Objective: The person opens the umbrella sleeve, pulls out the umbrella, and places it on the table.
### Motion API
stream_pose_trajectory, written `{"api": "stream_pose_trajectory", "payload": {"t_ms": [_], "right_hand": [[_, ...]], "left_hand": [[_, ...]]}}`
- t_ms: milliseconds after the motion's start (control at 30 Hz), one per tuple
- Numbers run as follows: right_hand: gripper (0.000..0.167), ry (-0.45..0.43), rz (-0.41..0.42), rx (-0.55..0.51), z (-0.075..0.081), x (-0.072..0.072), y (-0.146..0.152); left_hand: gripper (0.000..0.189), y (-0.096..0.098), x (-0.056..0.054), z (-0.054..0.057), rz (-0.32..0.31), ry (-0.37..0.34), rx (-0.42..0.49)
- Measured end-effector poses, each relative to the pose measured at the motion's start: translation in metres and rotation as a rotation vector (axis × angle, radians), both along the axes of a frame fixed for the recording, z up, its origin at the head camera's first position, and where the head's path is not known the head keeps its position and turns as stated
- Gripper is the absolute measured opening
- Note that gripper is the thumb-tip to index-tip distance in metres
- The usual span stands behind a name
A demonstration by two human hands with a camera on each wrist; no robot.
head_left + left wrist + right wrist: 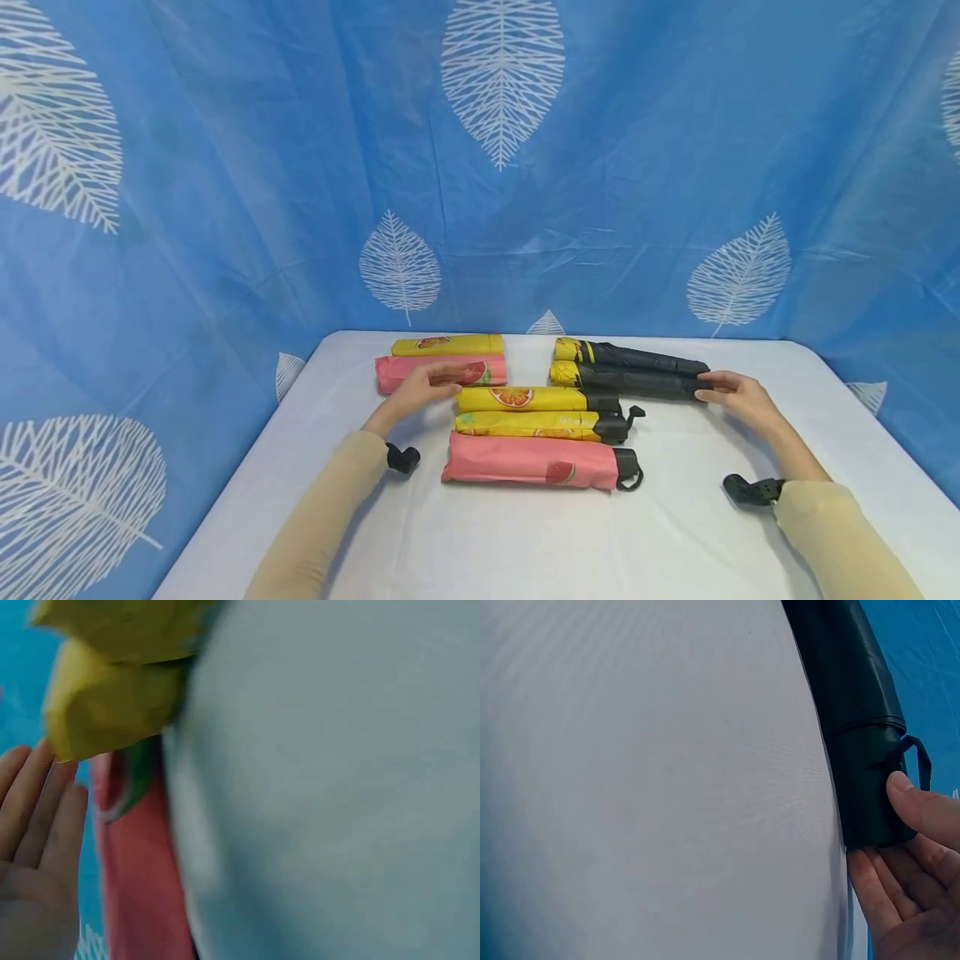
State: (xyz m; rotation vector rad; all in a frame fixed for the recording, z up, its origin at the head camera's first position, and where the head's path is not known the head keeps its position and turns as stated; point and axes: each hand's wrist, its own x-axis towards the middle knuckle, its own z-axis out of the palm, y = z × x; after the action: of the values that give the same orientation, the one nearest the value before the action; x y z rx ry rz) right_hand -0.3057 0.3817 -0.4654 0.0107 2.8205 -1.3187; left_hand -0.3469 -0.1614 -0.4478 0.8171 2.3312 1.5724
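My left hand (417, 393) reaches over the pink umbrella with a watermelon print (392, 373). Its fingers look straight in the left wrist view, with the tips beside the end of a yellow umbrella (105, 705); whether they touch it I cannot tell. At the right, my right hand (746, 402) pinches the handle end of the nearer black umbrella with a yellow tip (630, 381). In the right wrist view the thumb (911, 796) lies on the black end beside a strap, and the fingertips are partly hidden behind that end. Another black umbrella (645, 357) lies just behind it.
Between the hands lie a yellow umbrella (543, 398), another yellow one (517, 422) and a pink one (517, 461), side by side. One more yellow umbrella (461, 345) lies at the back left. Blue leaf-print cloth (510, 250) borders the white table (525, 550).
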Motion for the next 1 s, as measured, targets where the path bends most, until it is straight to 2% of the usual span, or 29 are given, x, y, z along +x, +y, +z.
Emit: {"api": "stream_pose_trajectory", "payload": {"t_ms": [100,267,367,467,600,833,1000], "right_hand": [[0.073,-0.003,0.005,0.015,0.001,0.005,0.003],[0.067,0.039,-0.028,0.009,0.004,0.014,0.013],[0.065,0.063,-0.072,0.003,0.005,0.018,0.019],[0.064,0.082,-0.1,-0.002,0.008,0.022,0.023],[0.064,0.1,-0.119,-0.021,0.011,0.027,0.025],[0.063,0.113,-0.163,-0.025,0.017,0.024,0.017],[0.059,0.108,-0.054,-0.063,0.027,0.02,0.0]], "left_hand": [[0.049,0.005,-0.002,-0.009,-0.04,0.011,-0.076],[0.051,0.008,-0.004,-0.016,-0.085,0.035,-0.125],[0.053,0.007,-0.003,-0.02,-0.088,0.056,-0.162],[0.054,0.007,-0.002,-0.024,-0.069,0.035,-0.183],[0.054,0.012,-0.002,-0.024,-0.026,-0.012,-0.224],[0.054,0.023,-0.005,-0.02,0.005,0.026,-0.311],[0.053,0.029,-0.011,-0.014,-0.007,0.073,-0.384]]}}
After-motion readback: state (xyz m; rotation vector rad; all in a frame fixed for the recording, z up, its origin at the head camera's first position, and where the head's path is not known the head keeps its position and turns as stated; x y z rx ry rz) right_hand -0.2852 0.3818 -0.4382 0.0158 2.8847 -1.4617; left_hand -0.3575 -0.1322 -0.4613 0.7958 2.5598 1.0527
